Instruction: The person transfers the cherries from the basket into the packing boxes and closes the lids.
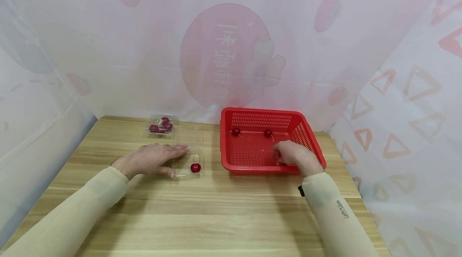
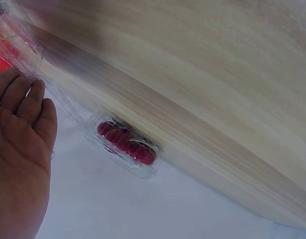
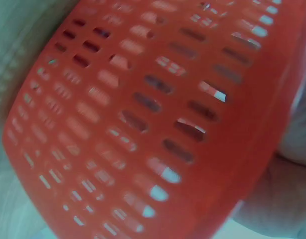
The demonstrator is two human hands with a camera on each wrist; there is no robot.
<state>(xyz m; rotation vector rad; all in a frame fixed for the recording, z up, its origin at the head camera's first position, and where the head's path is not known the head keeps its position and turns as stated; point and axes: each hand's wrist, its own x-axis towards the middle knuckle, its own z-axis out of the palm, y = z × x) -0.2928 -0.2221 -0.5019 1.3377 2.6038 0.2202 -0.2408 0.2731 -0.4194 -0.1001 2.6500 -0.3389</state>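
My left hand (image 1: 153, 160) lies with its fingers stretched out at the left side of an open clear plastic box (image 1: 180, 175), fingertips touching its edge. One cherry (image 1: 195, 167) sits in the box's near half; the other half lies folded back. In the left wrist view the palm of the left hand (image 2: 18, 144) shows, fingers nearly straight. My right hand (image 1: 294, 154) reaches into a red plastic basket (image 1: 226, 144), fingers curled round a cherry (image 1: 278, 154) that is mostly hidden and blurred. The basket wall (image 3: 158, 114) covers most of that hand in the right wrist view.
Two more cherries, one on the left (image 1: 236, 131) and one in the middle (image 1: 268, 133), lie at the basket's far side. A clear box (image 1: 161, 125) holding several cherries stands at the table's back left. A printed cloth wall (image 1: 151, 68) rises behind the wooden table (image 1: 202, 217).
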